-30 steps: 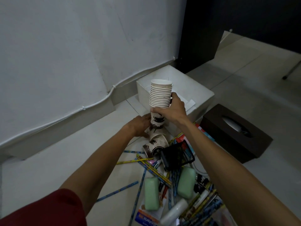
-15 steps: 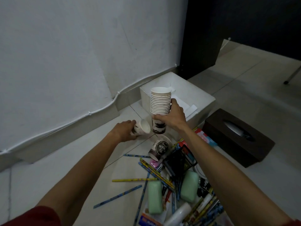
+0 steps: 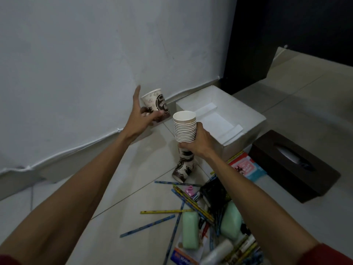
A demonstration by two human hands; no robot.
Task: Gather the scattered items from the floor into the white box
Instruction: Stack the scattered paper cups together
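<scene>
My left hand (image 3: 142, 116) holds a single printed paper cup (image 3: 156, 103) raised in front of the wall, left of the white box (image 3: 246, 111). My right hand (image 3: 200, 143) grips a tall stack of nested paper cups (image 3: 185, 126), upright, just in front of the box's near corner. One more printed cup (image 3: 182, 169) lies on its side on the floor below that stack. The open box holds flat white paper pieces.
A dark brown tissue box (image 3: 294, 165) stands right of the white box. Pencils (image 3: 164, 211), two green sponges (image 3: 190, 230), a black mesh holder (image 3: 214, 190), a pink and blue packet (image 3: 246, 167) and other small items litter the floor near me.
My left hand has lifted one cup off the floor and raised it towards the wall. The stack in my right hand stays near the box corner.
</scene>
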